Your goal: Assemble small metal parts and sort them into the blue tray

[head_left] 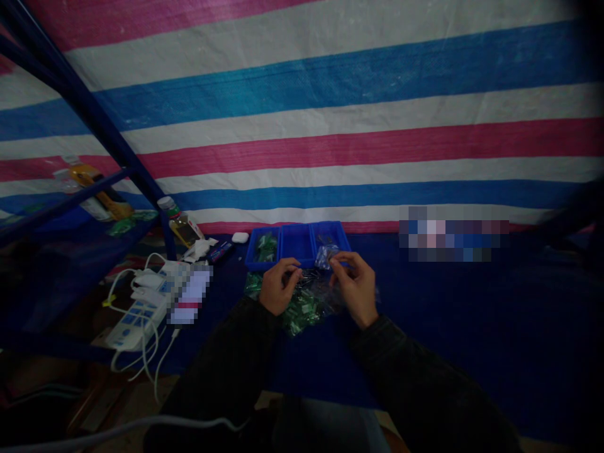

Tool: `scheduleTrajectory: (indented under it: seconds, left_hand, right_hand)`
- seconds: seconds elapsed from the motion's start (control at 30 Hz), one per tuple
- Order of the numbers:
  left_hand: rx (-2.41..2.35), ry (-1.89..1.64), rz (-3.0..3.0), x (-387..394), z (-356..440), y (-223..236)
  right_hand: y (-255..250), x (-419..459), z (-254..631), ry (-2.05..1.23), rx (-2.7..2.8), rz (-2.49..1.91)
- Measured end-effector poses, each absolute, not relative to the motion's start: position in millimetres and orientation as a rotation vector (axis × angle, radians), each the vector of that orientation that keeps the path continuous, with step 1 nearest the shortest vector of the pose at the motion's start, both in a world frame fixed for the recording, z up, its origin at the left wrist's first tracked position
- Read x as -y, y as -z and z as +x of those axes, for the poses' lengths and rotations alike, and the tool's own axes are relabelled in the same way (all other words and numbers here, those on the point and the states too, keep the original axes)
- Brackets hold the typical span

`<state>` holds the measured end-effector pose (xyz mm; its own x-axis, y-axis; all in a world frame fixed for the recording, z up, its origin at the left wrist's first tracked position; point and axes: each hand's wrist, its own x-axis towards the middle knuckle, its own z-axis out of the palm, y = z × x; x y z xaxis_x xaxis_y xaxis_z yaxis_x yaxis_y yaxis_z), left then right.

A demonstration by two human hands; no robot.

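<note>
Two bare hands work above a bench (453, 314) covered in dark blue cloth. The left hand (279, 286) and the right hand (355, 288) are apart, each with thumb and fingers drawn together in a pinch, raised toward each other; whether either grips anything is too small to tell. Dark sleeves (221, 365) cover both forearms.

Directly beyond the hands, a blue three-compartment sorting tray (297, 228) sits on the bench. Its left compartment holds a cluster of small green parts (265, 247). Its right compartment holds small dark pieces (328, 239), and a small clear plastic bag (325, 257) lies at its near edge, just beyond the right hand.

Below the hands, a loose heap of green parts and dark metal pieces (302, 313) lies on the cloth, partly in clear plastic.

Left of the tray stand a bottle of yellow liquid (182, 228) and a small white case (240, 237). Farther left lies a white power strip (139, 314) with cables plugged in. A blue metal shelf frame (94, 138) rises at left, and a striped tarpaulin (330, 126) hangs behind.
</note>
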<state>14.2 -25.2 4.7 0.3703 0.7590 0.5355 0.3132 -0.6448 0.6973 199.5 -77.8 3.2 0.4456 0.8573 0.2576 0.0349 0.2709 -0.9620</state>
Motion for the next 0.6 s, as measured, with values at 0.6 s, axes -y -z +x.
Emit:
scheduleTrajectory:
  seconds: [0.6]
  left_hand:
    - [-0.893, -1.184, 2.183, 23, 13, -3]
  right_hand:
    - [-7, 78, 232, -0.337, 1.041, -1.442]
